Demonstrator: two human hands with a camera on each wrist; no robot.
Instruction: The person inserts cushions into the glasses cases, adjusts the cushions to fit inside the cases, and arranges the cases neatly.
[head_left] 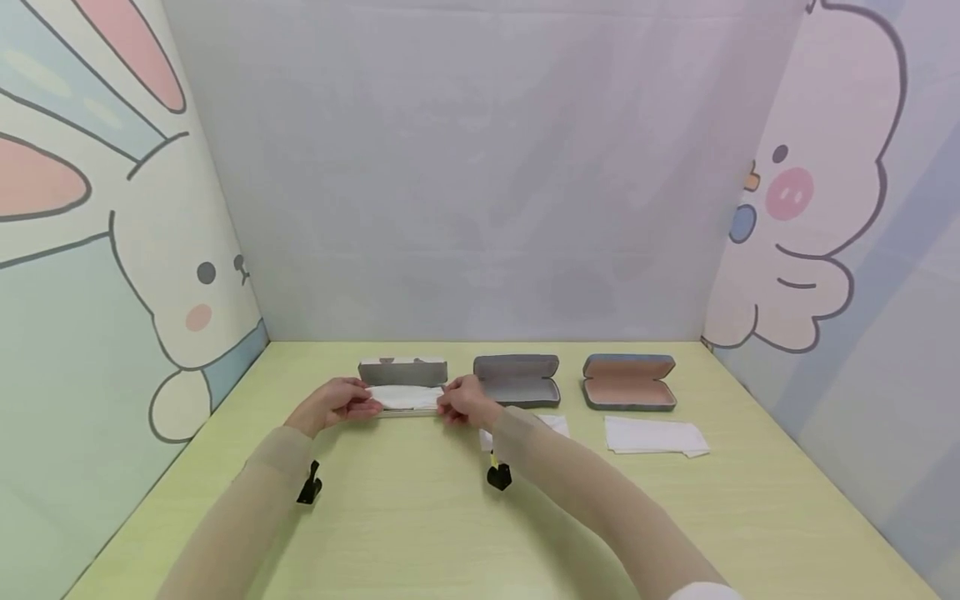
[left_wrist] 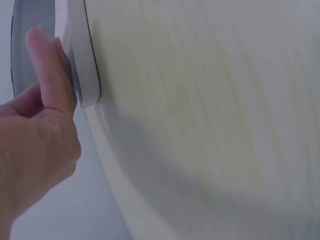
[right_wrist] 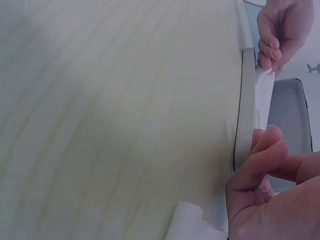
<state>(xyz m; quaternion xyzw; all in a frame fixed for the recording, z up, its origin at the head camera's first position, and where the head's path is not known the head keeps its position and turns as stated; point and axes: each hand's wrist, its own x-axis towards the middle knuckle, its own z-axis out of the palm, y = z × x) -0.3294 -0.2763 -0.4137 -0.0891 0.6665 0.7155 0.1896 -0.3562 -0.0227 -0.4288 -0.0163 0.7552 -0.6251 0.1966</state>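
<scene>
A white folded cloth [head_left: 405, 397] lies in the left glasses case [head_left: 402, 372], whose lid stands up at the back. My left hand [head_left: 341, 402] pinches the cloth's left end at the case's edge; the right wrist view shows this left hand [right_wrist: 285, 32] with thumb and fingers on the cloth [right_wrist: 263, 95]. At the other end, my right hand [head_left: 467, 400] pinches the cloth with curled fingers, seen close up as the right hand [right_wrist: 270, 190] in the right wrist view. In the left wrist view the left hand [left_wrist: 42, 135] partly hides the case's end [left_wrist: 85, 60].
Two more open glasses cases stand to the right, a grey-lined case [head_left: 517, 390] and a pink-lined case [head_left: 628, 392]. A white cloth [head_left: 654, 436] lies before the pink-lined one. Another white cloth [head_left: 557, 424] is partly under my right forearm. Printed walls border the table [head_left: 405, 525].
</scene>
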